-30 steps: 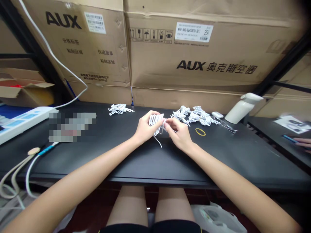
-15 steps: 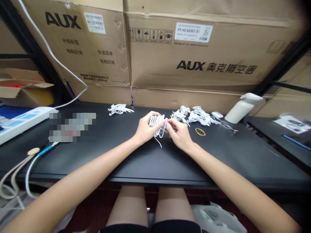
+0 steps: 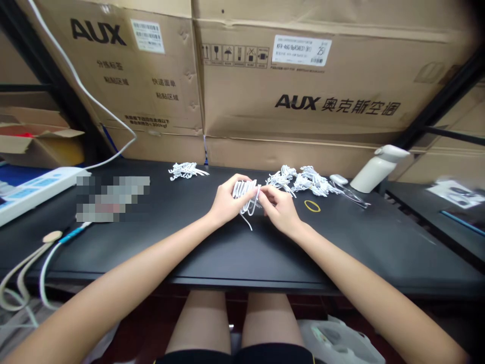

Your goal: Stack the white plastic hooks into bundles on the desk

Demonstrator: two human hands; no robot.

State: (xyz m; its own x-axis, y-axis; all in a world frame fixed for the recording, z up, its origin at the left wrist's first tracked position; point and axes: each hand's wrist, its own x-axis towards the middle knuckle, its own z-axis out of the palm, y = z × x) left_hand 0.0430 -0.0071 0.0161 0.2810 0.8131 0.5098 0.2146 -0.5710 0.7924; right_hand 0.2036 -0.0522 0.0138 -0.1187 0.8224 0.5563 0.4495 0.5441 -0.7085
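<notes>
My left hand (image 3: 224, 203) is closed around a bunch of small white hooks (image 3: 244, 192), held just above the black table (image 3: 227, 247). My right hand (image 3: 279, 208) pinches the right side of the same bunch, fingertips pressed against one hook. A loose white strand hangs down from the bunch toward the table. A heap of loose white hooks (image 3: 303, 181) lies just behind my right hand. A smaller bundle of white hooks (image 3: 186, 170) rests at the back, left of centre. A yellow rubber band (image 3: 312, 206) lies on the table to the right of my right hand.
Large cardboard boxes (image 3: 303, 91) stand along the back of the table. A white dispenser (image 3: 379, 168) sits at the back right. A white power strip (image 3: 34, 189) and cables (image 3: 22, 273) lie at the left. An open carton (image 3: 41, 141) sits far left.
My right fingers have shifted slightly left against the bunch. Another person's hand at the far right edge has gone from view.
</notes>
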